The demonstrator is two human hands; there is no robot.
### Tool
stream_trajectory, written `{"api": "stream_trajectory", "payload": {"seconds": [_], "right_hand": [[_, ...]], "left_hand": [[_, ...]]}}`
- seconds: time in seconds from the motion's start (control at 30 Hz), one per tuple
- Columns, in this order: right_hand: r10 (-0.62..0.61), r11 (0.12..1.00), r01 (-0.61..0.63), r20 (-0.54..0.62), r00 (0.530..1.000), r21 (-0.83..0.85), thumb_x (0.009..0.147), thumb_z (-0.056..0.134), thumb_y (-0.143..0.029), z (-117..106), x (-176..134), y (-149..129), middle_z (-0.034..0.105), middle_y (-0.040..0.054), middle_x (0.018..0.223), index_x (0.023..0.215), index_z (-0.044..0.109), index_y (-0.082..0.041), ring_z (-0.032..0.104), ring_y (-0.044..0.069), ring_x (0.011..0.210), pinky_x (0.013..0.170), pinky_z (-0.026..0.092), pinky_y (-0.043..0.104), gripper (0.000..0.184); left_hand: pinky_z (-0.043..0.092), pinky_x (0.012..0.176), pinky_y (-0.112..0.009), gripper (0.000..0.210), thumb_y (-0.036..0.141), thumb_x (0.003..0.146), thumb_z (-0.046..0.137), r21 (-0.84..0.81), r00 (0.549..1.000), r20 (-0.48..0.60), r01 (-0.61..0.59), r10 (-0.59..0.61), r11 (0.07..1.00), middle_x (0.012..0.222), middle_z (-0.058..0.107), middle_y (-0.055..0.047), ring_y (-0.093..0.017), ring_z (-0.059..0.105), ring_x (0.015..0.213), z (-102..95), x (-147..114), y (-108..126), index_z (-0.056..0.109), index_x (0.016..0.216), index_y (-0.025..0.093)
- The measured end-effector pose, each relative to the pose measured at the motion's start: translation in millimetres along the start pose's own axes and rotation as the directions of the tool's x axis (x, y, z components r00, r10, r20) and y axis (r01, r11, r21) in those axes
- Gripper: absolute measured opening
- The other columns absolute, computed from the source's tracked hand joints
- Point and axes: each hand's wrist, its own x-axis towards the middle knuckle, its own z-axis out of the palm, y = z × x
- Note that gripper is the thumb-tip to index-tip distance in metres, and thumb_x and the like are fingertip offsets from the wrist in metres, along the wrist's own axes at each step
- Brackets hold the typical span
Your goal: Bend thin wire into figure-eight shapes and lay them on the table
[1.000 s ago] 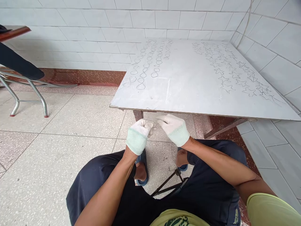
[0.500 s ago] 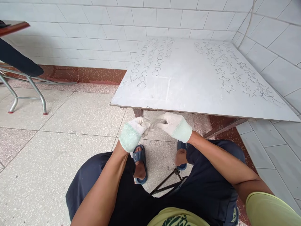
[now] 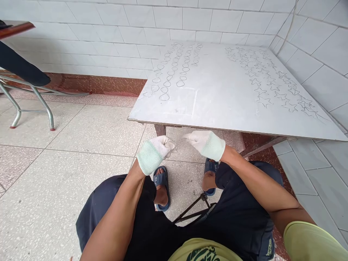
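My left hand [image 3: 162,145], in a white glove with a pale green cuff, is closed, its thumb pressed against curled fingers. It seems to grip a thin wire, too fine to make out clearly now. Facing it across a small gap, my right hand [image 3: 202,142] wears a matching glove, with thumb and fingertips pinched together. Anything between those fingertips is too small to name. Both hands are above the floor, just in front of the near edge of a white board [image 3: 217,98].
On the board lie rows of wavy, loop-like wire shapes [image 3: 164,93] at left and many star-shaped wire outlines [image 3: 265,99] at right. A tiled wall [image 3: 195,18] stands behind. Metal stool legs [image 3: 34,105] are at far left. My sandalled feet [image 3: 161,185] flank a black metal leg frame [image 3: 202,197].
My right hand has moved slightly right, its fingers now straighter and closer together. A thin curved wire that showed above the hands at the board's edge is no longer visible. The left hand barely moved.
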Motion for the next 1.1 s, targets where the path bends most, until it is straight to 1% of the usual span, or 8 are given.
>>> {"api": "stream_trajectory", "payload": {"seconds": [0.23, 0.37, 0.5, 0.67, 0.8, 0.9, 1.0, 1.1], "right_hand": [[0.182, 0.933, -0.223, -0.164, 0.97, -0.283, 0.105, 0.059, -0.056, 9, 3, -27, 0.08, 0.012, 0.094, 0.121, 0.08, -0.017, 0.071, 0.026, 0.091, 0.08, 0.044, 0.034, 0.046], [0.257, 0.919, -0.314, -0.243, 0.935, -0.238, 0.108, 0.053, -0.057, 8, 2, -29, 0.078, 0.01, 0.088, 0.114, 0.081, -0.019, 0.07, 0.025, 0.087, 0.076, 0.041, 0.034, 0.047], [0.378, 0.912, -0.393, -0.13, 0.916, -0.117, 0.108, 0.051, -0.057, -3, 2, -22, 0.074, 0.0036, 0.075, 0.098, 0.082, -0.025, 0.067, 0.021, 0.075, 0.067, 0.037, 0.032, 0.046], [0.286, 0.949, -0.301, -0.149, 0.947, -0.089, 0.108, 0.053, -0.05, -7, 0, -33, 0.075, 0.0059, 0.081, 0.094, 0.081, -0.023, 0.066, 0.021, 0.082, 0.071, 0.038, 0.031, 0.042], [0.294, 0.937, -0.332, -0.272, 0.916, -0.105, 0.11, 0.048, -0.047, -18, -7, -45, 0.065, 0.006, 0.064, 0.065, 0.071, -0.021, 0.06, 0.02, 0.07, 0.068, 0.036, 0.034, 0.057], [0.392, 0.915, -0.401, -0.336, 0.856, 0.043, 0.107, 0.051, -0.043, -33, -6, -45, 0.07, 0.0044, 0.072, 0.069, 0.075, -0.022, 0.064, 0.02, 0.073, 0.07, 0.042, 0.033, 0.049], [0.357, 0.917, -0.288, -0.245, 0.901, 0.278, 0.1, 0.063, -0.034, -36, 2, -42, 0.081, 0.0021, 0.105, 0.101, 0.083, -0.025, 0.073, 0.021, 0.099, 0.091, 0.052, 0.032, 0.022], [0.309, 0.829, -0.247, -0.045, 0.95, 0.501, 0.096, 0.067, -0.033, -31, 9, -42, 0.083, -0.0007, 0.11, 0.102, 0.085, -0.026, 0.076, 0.018, 0.105, 0.099, 0.054, 0.031, 0.02]], "left_hand": [[0.034, 0.049, -0.024, 0.027, 0.046, 0.077, 0.057, -0.018, 0.999, -0.053, 0.003, -0.004, 1.0, 0.059, 0.061, -0.001, -0.012, 0.045, 0.05, 2.0, 1, 5, 0.061, 0.075, 0.02], [0.032, 0.048, -0.025, 0.025, 0.045, 0.077, 0.057, 0.001, 0.999, -0.047, -0.012, 0.012, 1.0, 0.055, 0.057, 0.002, -0.011, 0.042, 0.048, -4.0, -1, 8, 0.062, 0.076, 0.02], [0.032, 0.049, -0.025, 0.025, 0.043, 0.078, 0.055, 0.029, 0.998, -0.043, -0.035, 0.036, 0.999, 0.052, 0.054, 0.002, -0.012, 0.043, 0.048, -11.6, -2, 10, 0.063, 0.075, 0.02], [0.037, 0.052, -0.027, 0.025, 0.039, 0.08, 0.053, 0.225, 1.0, -0.009, 0.016, -0.015, 0.974, 0.051, 0.055, 0.002, -0.015, 0.05, 0.05, -14.4, -4, 11, 0.068, 0.073, 0.021], [0.04, 0.057, -0.029, 0.022, 0.036, 0.08, 0.052, 0.351, 1.0, 0.009, 0.01, -0.015, 0.937, 0.052, 0.058, 0.001, -0.017, 0.053, 0.053, -14.3, -5, 13, 0.062, 0.064, 0.024], [0.041, 0.061, -0.03, 0.02, 0.035, 0.078, 0.054, 0.395, 0.997, 0.062, -0.059, 0.037, 0.917, 0.061, 0.066, -0.001, -0.018, 0.057, 0.058, -14.0, -5, 11, 0.064, 0.064, 0.024], [0.041, 0.06, -0.029, 0.02, 0.036, 0.076, 0.055, 0.415, 0.991, 0.126, -0.09, 0.04, 0.905, 0.064, 0.067, -0.001, -0.018, 0.057, 0.061, -12.2, -6, 10, 0.068, 0.068, 0.024], [0.039, 0.057, -0.027, 0.022, 0.04, 0.077, 0.054, 0.414, 0.988, 0.152, -0.078, 0.016, 0.907, 0.058, 0.062, 0.001, -0.017, 0.054, 0.059, -8.2, -6, 10, 0.067, 0.068, 0.024]]}}
